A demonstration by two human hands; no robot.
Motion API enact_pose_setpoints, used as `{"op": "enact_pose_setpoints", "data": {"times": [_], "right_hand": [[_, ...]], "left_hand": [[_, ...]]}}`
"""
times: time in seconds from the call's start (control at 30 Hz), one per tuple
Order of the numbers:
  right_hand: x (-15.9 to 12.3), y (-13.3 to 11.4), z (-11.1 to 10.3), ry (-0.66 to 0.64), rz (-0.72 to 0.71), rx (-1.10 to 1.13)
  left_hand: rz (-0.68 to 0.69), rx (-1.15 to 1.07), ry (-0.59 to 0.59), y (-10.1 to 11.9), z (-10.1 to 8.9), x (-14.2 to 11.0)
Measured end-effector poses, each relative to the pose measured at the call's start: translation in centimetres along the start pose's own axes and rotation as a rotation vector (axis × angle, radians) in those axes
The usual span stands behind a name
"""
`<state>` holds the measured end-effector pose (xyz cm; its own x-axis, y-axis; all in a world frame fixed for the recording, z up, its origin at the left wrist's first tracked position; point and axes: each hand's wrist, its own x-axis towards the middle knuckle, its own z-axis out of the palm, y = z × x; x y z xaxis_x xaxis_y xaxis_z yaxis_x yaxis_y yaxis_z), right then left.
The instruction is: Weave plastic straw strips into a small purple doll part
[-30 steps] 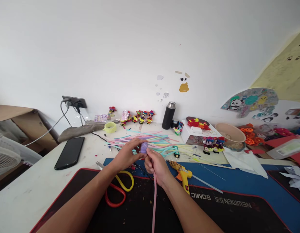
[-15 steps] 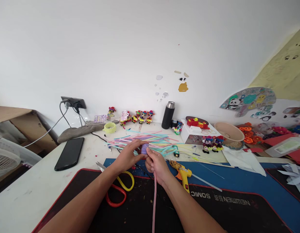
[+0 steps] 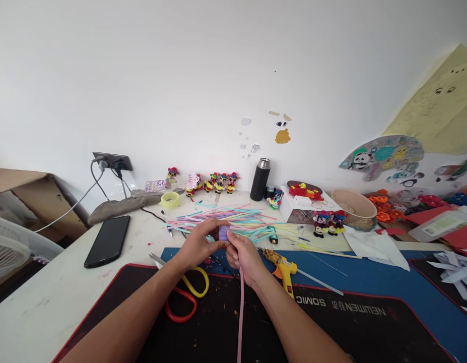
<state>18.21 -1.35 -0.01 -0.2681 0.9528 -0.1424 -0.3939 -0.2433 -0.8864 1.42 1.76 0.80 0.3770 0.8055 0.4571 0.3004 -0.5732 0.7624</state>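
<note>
Over the black mat, both hands meet around a small purple fuzzy piece (image 3: 224,232), which looks like wound pipe cleaner. My left hand (image 3: 200,245) curls its thumb and fingers around the left side of it. The thumb of my right hand (image 3: 244,256) presses against its right edge, with the other fingers folded under. From the right hand a long pink pipe cleaner (image 3: 241,312) hangs down toward me; its upper end is hidden in the fingers. Behind the hands lies a spread of pastel pipe cleaners (image 3: 233,217).
Scissors (image 3: 196,282) with red and yellow handles lie beneath my left forearm. A yellow glue gun (image 3: 284,267) rests right of my right hand. Farther out are a phone (image 3: 108,241), a tape roll (image 3: 170,200), a black flask (image 3: 260,179) and several small figures (image 3: 220,183).
The camera view has shifted slightly. Both hands keep nearly the same grip on the purple piece, and the pink pipe cleaner still hangs from the right hand.
</note>
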Motion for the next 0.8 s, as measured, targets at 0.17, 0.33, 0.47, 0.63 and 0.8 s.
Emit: {"op": "enact_pose_setpoints", "data": {"times": [0.17,0.33,0.47,0.63,0.8], "right_hand": [[0.01,-0.19,-0.02,-0.001,0.003,0.018],[-0.01,-0.37,-0.08,-0.013,0.004,0.031],[-0.12,-0.32,-0.03,-0.007,0.013,0.007],[-0.23,-0.21,0.06,0.01,0.002,-0.01],[-0.11,-0.25,-0.01,0.022,0.013,-0.001]], "left_hand": [[-0.109,-0.166,-0.002,-0.32,0.6,-0.03],[-0.147,-0.186,-0.008,-0.17,0.59,0.02],[-0.148,-0.162,-0.01,-0.21,0.49,0.03],[-0.147,-0.149,-0.012,-0.59,0.7,-0.08],[-0.121,-0.066,0.013,-0.68,0.88,-0.16]]}}
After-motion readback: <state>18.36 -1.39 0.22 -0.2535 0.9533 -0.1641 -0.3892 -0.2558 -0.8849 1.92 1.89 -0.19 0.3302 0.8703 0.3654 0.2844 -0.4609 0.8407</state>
